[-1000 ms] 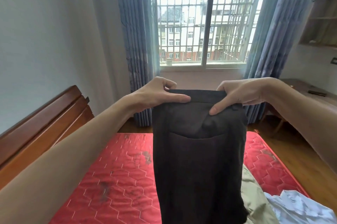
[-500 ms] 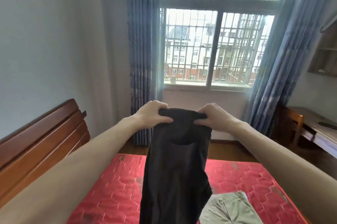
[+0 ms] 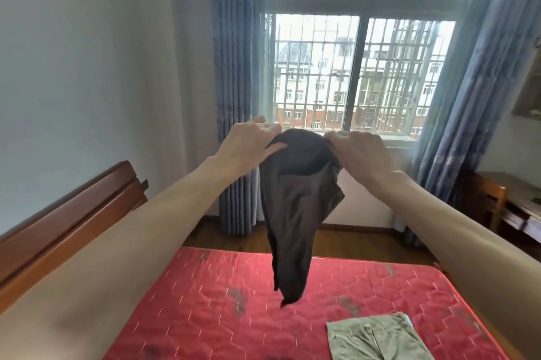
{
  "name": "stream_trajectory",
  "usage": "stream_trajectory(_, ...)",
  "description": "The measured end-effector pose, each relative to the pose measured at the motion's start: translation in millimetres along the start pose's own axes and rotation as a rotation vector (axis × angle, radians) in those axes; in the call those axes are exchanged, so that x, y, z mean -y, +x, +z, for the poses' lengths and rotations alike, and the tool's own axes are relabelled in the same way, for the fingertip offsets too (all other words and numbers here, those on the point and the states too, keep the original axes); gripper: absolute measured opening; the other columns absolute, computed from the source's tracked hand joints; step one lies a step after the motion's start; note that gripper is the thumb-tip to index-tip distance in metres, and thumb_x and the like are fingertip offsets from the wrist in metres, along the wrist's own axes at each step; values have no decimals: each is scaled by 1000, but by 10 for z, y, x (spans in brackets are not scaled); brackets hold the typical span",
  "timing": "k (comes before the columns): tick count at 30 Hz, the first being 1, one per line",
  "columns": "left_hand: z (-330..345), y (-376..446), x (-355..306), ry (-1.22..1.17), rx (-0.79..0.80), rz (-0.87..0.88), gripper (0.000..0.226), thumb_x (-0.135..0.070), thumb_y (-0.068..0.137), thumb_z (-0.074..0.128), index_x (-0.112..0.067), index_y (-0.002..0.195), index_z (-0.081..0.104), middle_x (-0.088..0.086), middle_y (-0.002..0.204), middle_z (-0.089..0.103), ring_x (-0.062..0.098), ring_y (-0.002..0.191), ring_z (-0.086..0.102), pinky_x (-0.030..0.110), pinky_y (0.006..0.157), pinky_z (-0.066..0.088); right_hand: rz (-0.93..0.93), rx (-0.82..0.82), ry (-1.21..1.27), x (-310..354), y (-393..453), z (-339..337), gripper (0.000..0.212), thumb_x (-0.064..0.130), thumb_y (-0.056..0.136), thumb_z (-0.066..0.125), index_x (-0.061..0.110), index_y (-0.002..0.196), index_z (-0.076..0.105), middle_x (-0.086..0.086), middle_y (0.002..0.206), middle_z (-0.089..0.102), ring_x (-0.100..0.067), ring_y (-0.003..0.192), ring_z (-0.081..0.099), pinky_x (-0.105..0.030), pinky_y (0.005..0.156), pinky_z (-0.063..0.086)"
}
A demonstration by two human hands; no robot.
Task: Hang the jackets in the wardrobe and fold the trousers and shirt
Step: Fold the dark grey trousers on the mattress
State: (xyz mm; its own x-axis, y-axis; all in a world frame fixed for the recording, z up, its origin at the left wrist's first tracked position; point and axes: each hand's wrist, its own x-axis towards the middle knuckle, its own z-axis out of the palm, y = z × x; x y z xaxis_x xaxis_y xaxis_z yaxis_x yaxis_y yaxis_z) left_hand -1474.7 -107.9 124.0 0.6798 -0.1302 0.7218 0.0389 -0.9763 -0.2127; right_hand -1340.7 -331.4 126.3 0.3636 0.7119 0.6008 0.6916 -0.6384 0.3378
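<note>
Hanging lengthwise, the dark trousers (image 3: pixel 295 207) taper to a point above the red mattress (image 3: pixel 222 295) — waistband pinched between left hand (image 3: pixel 248 145) and right hand (image 3: pixel 358 151).

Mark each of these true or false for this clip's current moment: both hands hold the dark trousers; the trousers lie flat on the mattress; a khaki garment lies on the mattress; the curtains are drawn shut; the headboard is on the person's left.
1. Both hands hold the dark trousers. True: the left hand and the right hand grip the top of the dark trousers.
2. The trousers lie flat on the mattress. False: they hang in the air above the red mattress.
3. A khaki garment lies on the mattress. True: the khaki garment lies at its near right.
4. The curtains are drawn shut. False: the blue curtains are parted, showing the window.
5. The headboard is on the left. True: the wooden headboard.
</note>
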Motion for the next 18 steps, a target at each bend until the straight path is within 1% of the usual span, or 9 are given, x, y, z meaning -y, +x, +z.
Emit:
stream_trajectory(1, 23, -95, -46, -14, 3, 20, 32, -42, 102, 61, -11, 100, 66, 2, 90, 72, 22, 93, 65, 39, 73, 55, -14, 13, -26, 25, -97, 4, 6, 11, 103, 57, 16, 99, 58, -1, 78, 60, -31, 69, 63, -37, 59, 45)
stream_trajectory(3, 88, -328, -161, -44, 13, 50, 26, -36, 100, 67, -9, 101, 68, 3, 91, 72, 23, 89, 68, 36, 72, 55, -73, 63, -59, 83, -349, 51, 8, 16, 106, 55, 20, 107, 61, 3, 88, 66, -25, 79, 68, -35, 63, 51)
stream_trajectory(5, 184, -617, -308, -49, 48, 75, 21, -30, 97, 72, -9, 100, 70, 4, 90, 73, 24, 88, 69, 37, 72, 58, -139, 104, -73, 191, -691, 138, 7, 21, 103, 59, 24, 107, 64, 6, 94, 70, -20, 87, 71, -32, 67, 53)
stream_trajectory(6, 252, -793, -402, -50, 69, 79, 20, -27, 95, 76, -9, 97, 69, 4, 88, 72, 25, 86, 69, 38, 71, 59, -173, 115, -84, 275, -899, 199, 6, 21, 96, 69, 23, 100, 66, 6, 89, 70, -19, 83, 72, -32, 64, 52)
stream_trajectory(8, 437, -1197, -624, -74, 122, 54, 21, -24, 89, 82, -9, 89, 67, 4, 81, 69, 28, 84, 67, 40, 66, 58, -224, 131, -56, 466, -1337, 357, 26, 15, 66, 89, 21, 78, 66, 4, 68, 66, -19, 61, 69, -29, 51, 48)
stream_trajectory(9, 548, -1429, -751, -91, 169, 29, 22, -24, 87, 83, -9, 88, 67, 4, 80, 68, 29, 84, 67, 40, 65, 58, -238, 147, -36, 575, -1560, 452, 34, 12, 54, 93, 20, 69, 64, 3, 61, 62, -19, 53, 66, -28, 46, 46)
stream_trajectory(11, 792, -1922, -1026, -117, 268, -11, 22, -23, 83, 85, -9, 85, 67, 4, 78, 67, 29, 82, 68, 40, 63, 58, -258, 217, 24, 799, -2019, 739, 42, 14, 39, 97, 20, 62, 62, 3, 54, 58, -19, 45, 62, -27, 40, 45)
stream_trajectory(14, 1144, -2730, -1470, -154, 425, 0, 27, -20, 69, 94, -13, 75, 68, 0, 70, 67, 24, 70, 69, 33, 54, 57, -280, 396, 89, 1200, -2727, 1255, 47, 19, 31, 100, 21, 58, 62, 3, 51, 57, -17, 42, 61, -25, 37, 44)
stream_trajectory(18, 1499, -3802, -2026, -216, 697, 29, 37, -33, 51, 98, -22, 69, 68, -9, 64, 64, 12, 63, 66, 23, 51, 52, -314, 581, 169, 1748, -3694, 1803, 45, 20, 33, 101, 22, 55, 62, 3, 50, 57, -14, 41, 60, -24, 36, 41)
